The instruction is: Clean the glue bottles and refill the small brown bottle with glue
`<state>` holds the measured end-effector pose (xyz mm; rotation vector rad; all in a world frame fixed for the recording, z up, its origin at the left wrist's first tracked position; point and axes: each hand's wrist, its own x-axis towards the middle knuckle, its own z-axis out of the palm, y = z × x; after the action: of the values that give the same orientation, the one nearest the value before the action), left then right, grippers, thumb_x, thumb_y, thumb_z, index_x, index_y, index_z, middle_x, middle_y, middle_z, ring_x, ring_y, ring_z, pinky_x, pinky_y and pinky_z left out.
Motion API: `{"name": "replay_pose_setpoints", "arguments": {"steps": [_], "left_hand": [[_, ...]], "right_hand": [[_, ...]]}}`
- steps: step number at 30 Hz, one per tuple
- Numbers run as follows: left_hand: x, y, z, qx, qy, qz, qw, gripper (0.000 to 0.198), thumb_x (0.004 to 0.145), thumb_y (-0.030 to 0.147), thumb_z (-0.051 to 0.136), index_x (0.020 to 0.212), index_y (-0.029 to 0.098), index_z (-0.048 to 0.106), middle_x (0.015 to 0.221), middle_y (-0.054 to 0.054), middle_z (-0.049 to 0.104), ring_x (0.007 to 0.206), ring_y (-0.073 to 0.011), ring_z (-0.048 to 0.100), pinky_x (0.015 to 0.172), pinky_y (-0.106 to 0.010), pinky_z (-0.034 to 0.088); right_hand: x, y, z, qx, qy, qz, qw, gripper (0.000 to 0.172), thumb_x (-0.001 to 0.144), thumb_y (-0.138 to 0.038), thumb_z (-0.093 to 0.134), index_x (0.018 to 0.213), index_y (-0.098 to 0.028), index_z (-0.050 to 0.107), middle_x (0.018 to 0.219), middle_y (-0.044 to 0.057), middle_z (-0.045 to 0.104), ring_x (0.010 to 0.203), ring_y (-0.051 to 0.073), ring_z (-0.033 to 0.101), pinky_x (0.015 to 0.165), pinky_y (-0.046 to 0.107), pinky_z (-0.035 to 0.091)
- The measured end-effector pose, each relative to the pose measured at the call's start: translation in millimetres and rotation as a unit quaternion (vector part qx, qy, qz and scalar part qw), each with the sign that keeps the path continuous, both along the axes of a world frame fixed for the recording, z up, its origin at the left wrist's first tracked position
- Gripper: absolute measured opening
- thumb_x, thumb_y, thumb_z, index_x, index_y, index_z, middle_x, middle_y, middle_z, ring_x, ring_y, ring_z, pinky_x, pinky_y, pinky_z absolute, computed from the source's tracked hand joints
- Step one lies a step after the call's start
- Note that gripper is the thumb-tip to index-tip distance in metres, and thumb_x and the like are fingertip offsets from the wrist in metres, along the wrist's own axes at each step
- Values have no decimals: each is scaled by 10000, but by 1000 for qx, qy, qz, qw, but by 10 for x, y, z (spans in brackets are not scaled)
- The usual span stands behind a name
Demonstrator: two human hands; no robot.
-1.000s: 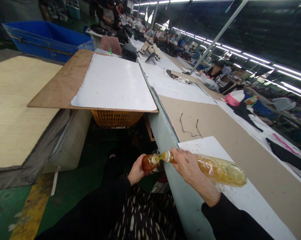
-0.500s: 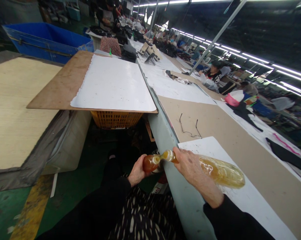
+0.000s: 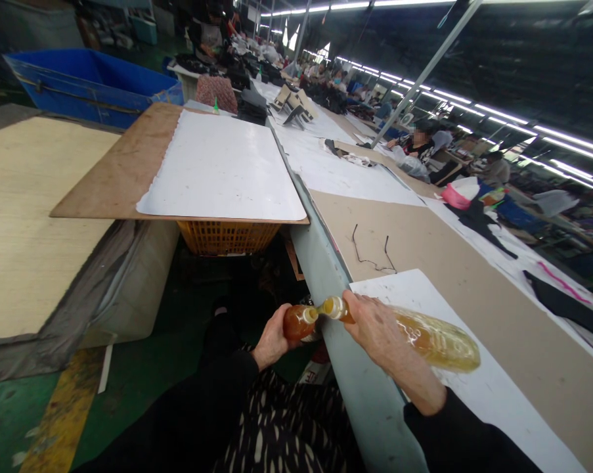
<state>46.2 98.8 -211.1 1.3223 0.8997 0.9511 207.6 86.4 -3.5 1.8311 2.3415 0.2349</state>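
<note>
In my left hand (image 3: 272,341) is a small bottle (image 3: 297,323) of amber liquid, its open mouth facing up and to the right. My right hand (image 3: 375,326) grips the neck of a larger clear plastic bottle (image 3: 439,341), which lies tilted with yellow liquid inside. The two mouths are close together over the table's edge, and a thin yellow stream runs from the large bottle into the small one. Below the large bottle is a white sheet (image 3: 404,286) on the table. The fingers under both bottles are partly hidden.
Eyeglasses (image 3: 375,263) rest on the brown table surface (image 3: 454,263) beyond my right hand. Left of the table, a board with white sheeting (image 3: 222,164) sits over a yellow basket (image 3: 227,238). A blue bin (image 3: 94,85) stands farther back. People work along distant tables.
Both hands hold nearly the same position, with the bottle mouths still together. The view has shifted very slightly.
</note>
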Motion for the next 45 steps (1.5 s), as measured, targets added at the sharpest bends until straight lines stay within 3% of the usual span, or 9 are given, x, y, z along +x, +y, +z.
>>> {"name": "replay_pose_setpoints", "arguments": {"steps": [9, 20, 28, 41, 45], "left_hand": [[66, 21, 227, 27, 4, 8, 1000, 699, 580, 301, 804, 1173, 227, 442, 1119, -61, 598, 998, -278, 585, 905, -410, 469], [116, 29, 584, 43, 23, 24, 999, 754, 557, 225, 799, 1184, 238, 380, 1092, -37, 601, 957, -248, 595, 871, -379, 485], [89, 7, 729, 47, 41, 27, 998, 747, 527, 111, 772, 1161, 253, 404, 1088, -26, 608, 974, -258, 587, 872, -372, 477], [163, -37, 951, 52, 30, 21, 998, 722, 564, 204, 788, 1166, 220, 390, 1065, -21, 612, 935, -210, 600, 852, -323, 474], [190, -47, 1004, 57, 28, 20, 998, 710, 563, 220, 779, 1158, 204, 393, 1061, -38, 615, 927, -219, 602, 842, -328, 478]], "right_hand": [[68, -16, 95, 19, 19, -23, 999, 101, 781, -125, 531, 813, -220, 514, 739, 33, 651, 714, 219, 609, 637, 337, 401], [-22, -69, 507, 19, 76, -92, 993, 97, 772, -143, 544, 801, -228, 509, 750, 5, 658, 663, 191, 587, 568, 309, 353], [45, -123, 556, 31, 109, -114, 987, 87, 764, -169, 555, 774, -232, 496, 720, -1, 634, 634, 181, 563, 552, 299, 348], [-18, -170, 801, 2, 151, -131, 980, 96, 768, -133, 548, 745, -212, 499, 711, 20, 625, 615, 163, 549, 545, 284, 346], [-4, -173, 805, 3, 158, -136, 978, 107, 759, -112, 535, 750, -211, 495, 708, 13, 616, 631, 165, 540, 564, 288, 342]]}}
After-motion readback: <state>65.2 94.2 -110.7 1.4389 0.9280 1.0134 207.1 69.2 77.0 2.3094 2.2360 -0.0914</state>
